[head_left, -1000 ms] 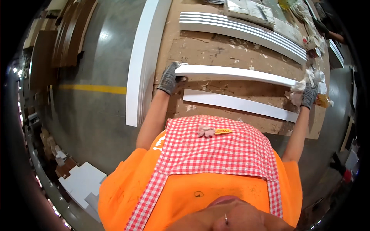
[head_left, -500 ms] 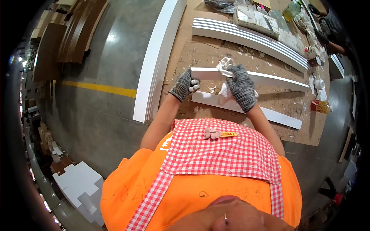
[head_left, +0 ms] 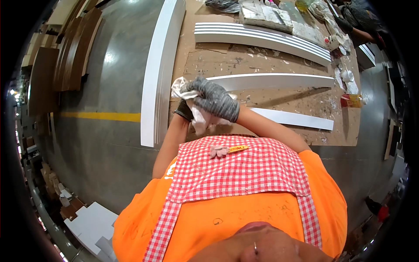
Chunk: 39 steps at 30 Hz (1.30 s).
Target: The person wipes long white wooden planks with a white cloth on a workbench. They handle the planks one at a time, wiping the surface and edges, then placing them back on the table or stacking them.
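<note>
My right hand (head_left: 214, 98), in a grey knit glove, is closed on a white rag (head_left: 203, 118) at the left end of a white board (head_left: 279, 81). The rag bunches over that end and hangs below it. Beneath them is my left hand (head_left: 185, 110), also gloved; its fingers are mostly hidden by the rag and right hand, and it appears to grip the board's end. The board slants to the right above the worktable, casting a shadow. Nearer to me, a second white board (head_left: 292, 118) lies on the table.
Several stacked white boards (head_left: 262, 39) lie farther back on the stained worktable (head_left: 209, 61). More long white boards (head_left: 159, 74) line its left side. A bottle with reddish-yellow contents (head_left: 351, 101) stands at the right edge. Another person's gloved hand (head_left: 345, 25) shows at top right.
My right hand and the rag have slid left along the board to its end, now covering most of my left hand. The view has shifted, too.
</note>
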Tool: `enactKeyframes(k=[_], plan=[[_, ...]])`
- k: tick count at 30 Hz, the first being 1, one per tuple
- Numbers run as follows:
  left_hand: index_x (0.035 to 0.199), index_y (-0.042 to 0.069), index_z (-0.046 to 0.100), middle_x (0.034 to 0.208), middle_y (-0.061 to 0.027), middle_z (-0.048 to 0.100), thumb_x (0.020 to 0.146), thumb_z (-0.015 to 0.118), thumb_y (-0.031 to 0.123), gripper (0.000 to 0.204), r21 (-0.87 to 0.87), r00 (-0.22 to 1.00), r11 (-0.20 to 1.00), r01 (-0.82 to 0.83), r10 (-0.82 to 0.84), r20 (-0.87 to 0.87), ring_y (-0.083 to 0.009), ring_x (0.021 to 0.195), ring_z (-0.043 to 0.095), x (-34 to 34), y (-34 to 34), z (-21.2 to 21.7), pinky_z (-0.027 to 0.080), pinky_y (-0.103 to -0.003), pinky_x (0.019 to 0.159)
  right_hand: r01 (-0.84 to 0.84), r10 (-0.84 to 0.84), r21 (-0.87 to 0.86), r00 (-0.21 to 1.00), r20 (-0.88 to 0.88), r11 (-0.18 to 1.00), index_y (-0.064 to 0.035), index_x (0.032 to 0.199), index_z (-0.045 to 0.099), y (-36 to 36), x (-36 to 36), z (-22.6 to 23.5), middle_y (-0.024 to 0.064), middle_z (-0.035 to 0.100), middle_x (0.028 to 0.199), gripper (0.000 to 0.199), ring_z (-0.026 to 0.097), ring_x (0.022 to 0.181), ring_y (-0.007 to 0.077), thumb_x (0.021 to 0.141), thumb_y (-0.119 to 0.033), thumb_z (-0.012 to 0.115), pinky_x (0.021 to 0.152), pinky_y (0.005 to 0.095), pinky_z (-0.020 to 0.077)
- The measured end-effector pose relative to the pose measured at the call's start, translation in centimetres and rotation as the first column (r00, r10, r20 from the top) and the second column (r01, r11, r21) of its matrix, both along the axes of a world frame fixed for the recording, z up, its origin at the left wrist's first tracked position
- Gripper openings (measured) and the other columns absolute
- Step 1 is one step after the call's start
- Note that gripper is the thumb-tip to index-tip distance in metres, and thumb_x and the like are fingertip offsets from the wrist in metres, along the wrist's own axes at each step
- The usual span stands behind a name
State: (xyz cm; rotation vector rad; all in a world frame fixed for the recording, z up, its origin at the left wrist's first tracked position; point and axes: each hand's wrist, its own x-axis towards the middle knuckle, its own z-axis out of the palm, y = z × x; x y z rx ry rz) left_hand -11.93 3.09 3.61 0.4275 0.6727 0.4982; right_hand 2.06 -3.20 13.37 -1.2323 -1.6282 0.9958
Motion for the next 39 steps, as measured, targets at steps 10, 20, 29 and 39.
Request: enactKeyframes(k=[10,20,29,39], plan=[[0.085,0.015,0.053,0.048,0.0036,0.039,0.096,0.038,0.038,0.029,-0.235,0.958,0.972,-0.014,-0.054,-0.282,-0.0116,0.035,0.036,0.7,-1.3,-0.3,0.026,-0.022,0.027,0.600,-0.535,-0.259,0.796,0.282,0.757,-0.0065,0.114,0.059,-6.3,20.9,-9.0,0.0141,0.062,0.105,0.040,0.061,0.094,0.0247,0.081,-0.028,0.066,0.085,0.0328,0.0482],[0.081,0.012,0.051,0.051,0.0010,0.045,0.095,0.039,0.043,0.036,0.003,0.917,0.997,-0.082,0.077,-0.391,-0.0121,0.037,0.043,1.2,-1.3,-1.1,0.030,-0.022,0.028,0.296,-0.308,0.094,0.865,0.396,0.951,-0.0068,0.107,0.060,-0.7,4.3,-6.3,0.0161,0.059,0.103,0.030,0.057,0.095,0.0325,0.081,-0.021,0.057,0.087,0.0410,0.0445],[0.075,0.015,0.054,0.048,0.0041,0.044,0.084,0.052,0.061,0.046,0.047,0.866,0.999,-0.011,0.033,-0.500,-0.0076,0.036,0.042,2.2,-0.2,2.1,0.028,-0.019,0.031,0.346,-0.254,-0.122,0.848,0.466,0.930,-0.0056,0.106,0.061,-3.2,6.4,-2.8,0.0166,0.057,0.093,0.029,0.058,0.093,0.0312,0.083,-0.023,0.056,0.084,0.0402,0.0472],[0.073,0.009,0.061,0.048,0.0017,0.047,0.079,0.070,0.037,0.030,0.303,0.762,0.943,0.135,0.097,-0.640,-0.0076,0.037,0.044,2.5,-1.0,1.5,0.029,-0.022,0.034,0.909,-0.768,0.035,0.331,0.548,0.416,-0.0051,0.109,0.058,-15.3,35.3,-13.9,0.0178,0.060,0.110,0.033,0.057,0.103,0.0321,0.086,-0.028,0.052,0.089,0.0371,0.0440]])
